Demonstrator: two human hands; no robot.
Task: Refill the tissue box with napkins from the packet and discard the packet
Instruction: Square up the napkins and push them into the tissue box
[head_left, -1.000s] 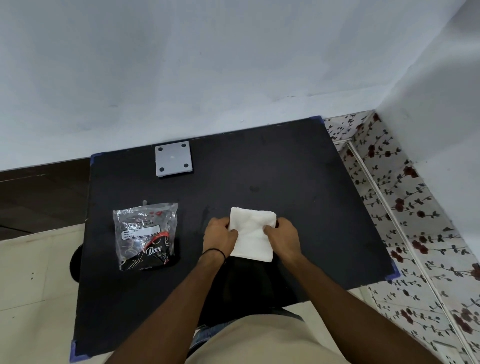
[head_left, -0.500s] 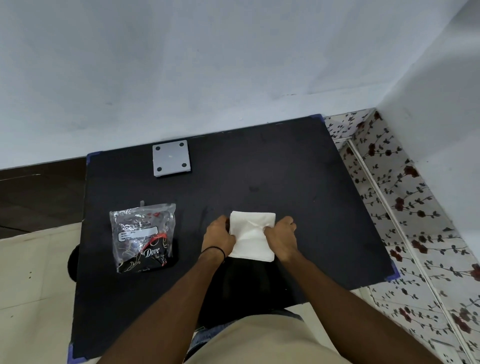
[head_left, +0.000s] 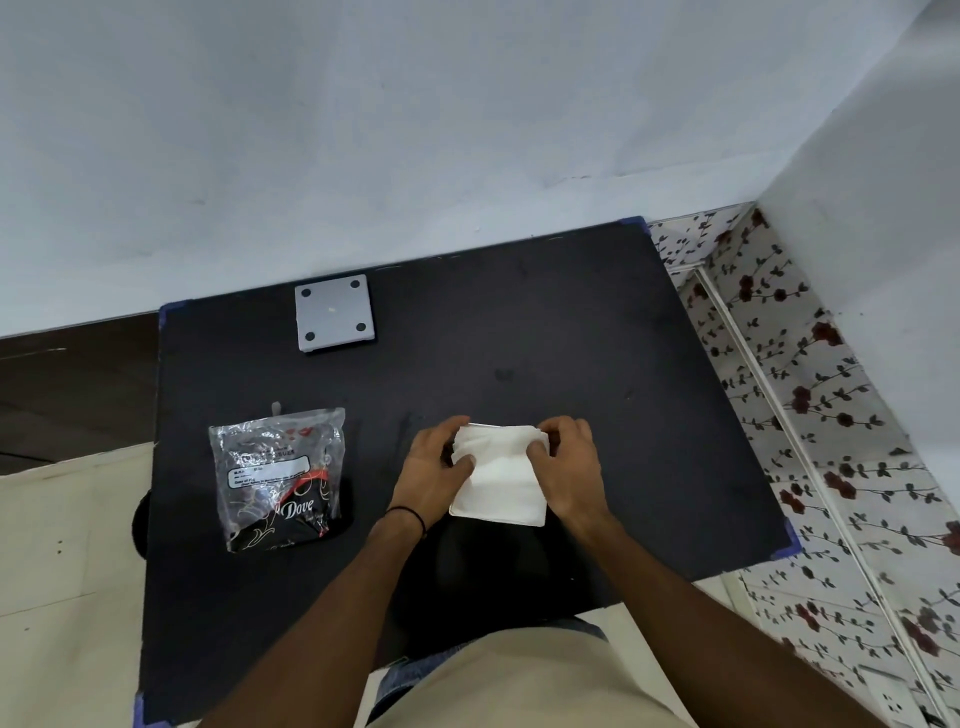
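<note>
A white stack of napkins (head_left: 501, 480) lies on the black table (head_left: 597, 364) near its front middle. My left hand (head_left: 434, 470) grips the stack's left side, thumb on top. My right hand (head_left: 569, 467) grips its right side. The stack's far end is lifted a little between my fingers. To the left lies the clear plastic packet (head_left: 280, 475) with black and red print, flat and crumpled. A grey square plate (head_left: 334, 313) with four dark round feet sits at the back left; I cannot tell if it belongs to the tissue box.
A white wall runs behind the table and another on the right. Floral-patterned tiles (head_left: 810, 415) cover the floor to the right, cream tiles to the left. The table's corners carry blue tape.
Both hands have shifted toward the far end of the napkin stack and tilted that end up. The packet and grey plate have not moved.
</note>
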